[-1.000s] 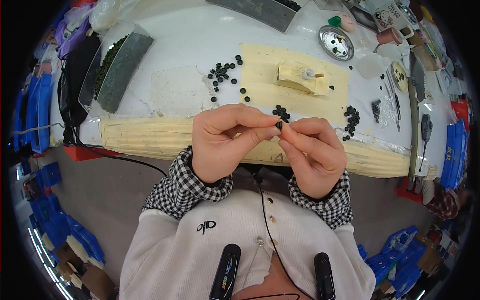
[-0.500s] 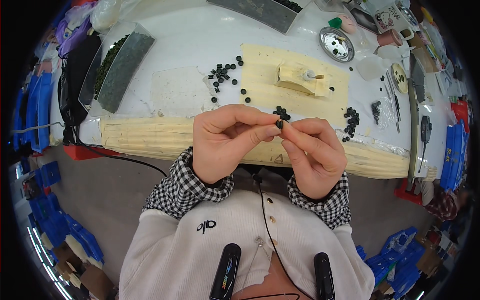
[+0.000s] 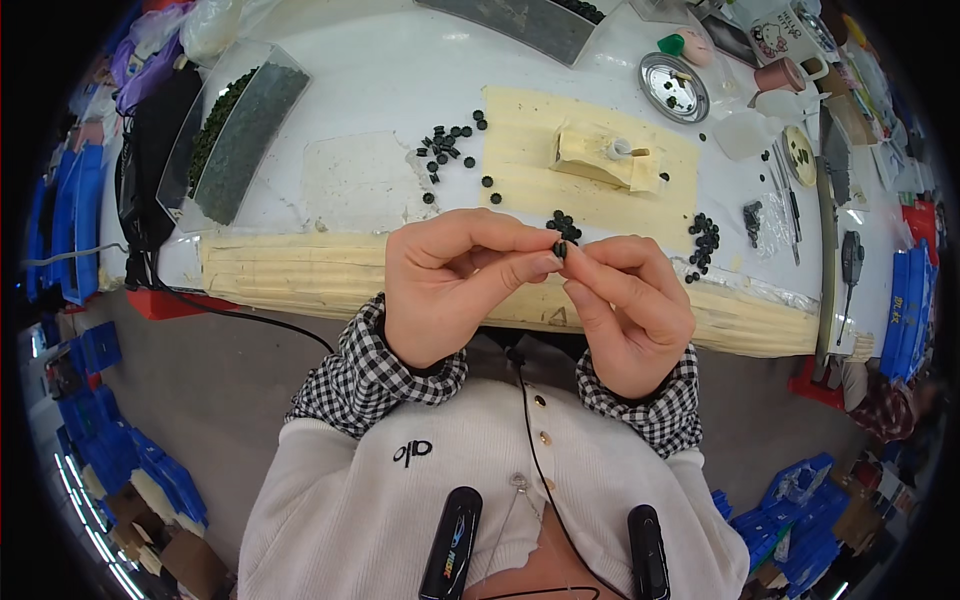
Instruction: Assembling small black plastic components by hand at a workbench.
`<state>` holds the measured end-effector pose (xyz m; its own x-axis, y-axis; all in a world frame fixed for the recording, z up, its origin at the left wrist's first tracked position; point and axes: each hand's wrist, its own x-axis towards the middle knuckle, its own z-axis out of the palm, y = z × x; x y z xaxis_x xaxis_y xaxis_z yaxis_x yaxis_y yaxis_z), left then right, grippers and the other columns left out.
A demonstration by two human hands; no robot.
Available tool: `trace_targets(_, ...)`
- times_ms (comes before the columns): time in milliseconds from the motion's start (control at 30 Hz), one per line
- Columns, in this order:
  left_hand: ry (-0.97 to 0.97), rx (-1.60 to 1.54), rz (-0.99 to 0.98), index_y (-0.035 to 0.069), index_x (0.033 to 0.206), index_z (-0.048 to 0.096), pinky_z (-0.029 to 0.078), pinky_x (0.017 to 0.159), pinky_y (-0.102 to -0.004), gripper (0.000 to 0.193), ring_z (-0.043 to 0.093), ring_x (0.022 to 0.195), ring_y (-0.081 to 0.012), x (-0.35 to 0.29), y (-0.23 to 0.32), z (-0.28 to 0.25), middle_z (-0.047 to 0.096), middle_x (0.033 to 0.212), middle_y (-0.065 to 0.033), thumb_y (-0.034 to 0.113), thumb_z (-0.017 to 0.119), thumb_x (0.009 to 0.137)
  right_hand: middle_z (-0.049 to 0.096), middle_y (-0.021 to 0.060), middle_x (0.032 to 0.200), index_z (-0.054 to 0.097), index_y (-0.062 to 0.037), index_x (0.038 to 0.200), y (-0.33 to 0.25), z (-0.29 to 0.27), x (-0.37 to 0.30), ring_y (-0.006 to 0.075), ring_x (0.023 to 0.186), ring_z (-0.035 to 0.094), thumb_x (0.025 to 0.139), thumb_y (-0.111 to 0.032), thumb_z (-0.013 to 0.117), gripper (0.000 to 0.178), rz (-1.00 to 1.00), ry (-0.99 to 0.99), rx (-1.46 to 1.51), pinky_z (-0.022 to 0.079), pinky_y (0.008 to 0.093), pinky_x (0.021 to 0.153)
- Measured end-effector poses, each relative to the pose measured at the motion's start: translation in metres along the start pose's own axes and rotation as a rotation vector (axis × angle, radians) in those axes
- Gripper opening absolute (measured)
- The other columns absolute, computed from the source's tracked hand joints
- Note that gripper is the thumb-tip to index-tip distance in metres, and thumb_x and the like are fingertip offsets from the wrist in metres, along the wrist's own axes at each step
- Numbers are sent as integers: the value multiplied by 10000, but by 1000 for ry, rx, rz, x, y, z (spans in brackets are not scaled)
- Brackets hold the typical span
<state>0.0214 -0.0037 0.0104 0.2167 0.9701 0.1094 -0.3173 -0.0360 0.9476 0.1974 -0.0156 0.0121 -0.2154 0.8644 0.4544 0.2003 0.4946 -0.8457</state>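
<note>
Both hands meet over the front edge of the table, with a small black wheel-like piece [image 3: 559, 249] between their fingertips. My left hand [image 3: 455, 280] pinches it between thumb and forefinger. My right hand [image 3: 632, 305] is closed too, its thumb and forefinger pressed together at the piece's right side. Just beyond the fingertips, a small heap of similar black pieces [image 3: 563, 222] lies on the yellow taped mat [image 3: 520, 130]. More loose black pieces [image 3: 440, 148] are scattered to the left of the mat, and another cluster [image 3: 703, 242] lies at its right edge.
On the mat stands a yellow taped block [image 3: 590, 160] with a small white cup. A clear bin [image 3: 250, 140] of dark green bits is at left, another bin [image 3: 520, 25] at the back. A round metal dish [image 3: 673, 88] and tweezers [image 3: 790, 205] lie at right. Yellow tape covers the table's front edge [image 3: 300, 265].
The small black piece has turned slightly between the fingertips. Both hands have stayed almost in the same place.
</note>
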Motion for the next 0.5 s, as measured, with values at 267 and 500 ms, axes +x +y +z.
trace_targets(267, -23, 42, 2, -66, 947, 640, 538, 763, -247, 159, 633, 835, -151, 1, 1, -2, 649, 900, -131, -88, 624, 789, 593, 91, 920, 653, -14, 1046, 1, 0, 1, 145, 749, 570, 766, 73, 650, 294, -15, -7, 3, 461, 219, 618)
trace_targets(500, -19, 38, -8, -67, 942, 640, 536, 759, -244, 154, 636, 828, -153, 1, 2, -1, 651, 893, -131, -83, 627, 790, 592, 91, 915, 653, -14, 1047, 1, 0, 2, 143, 751, 573, 766, 71, 652, 293, -23, -17, -1, 465, 217, 619)
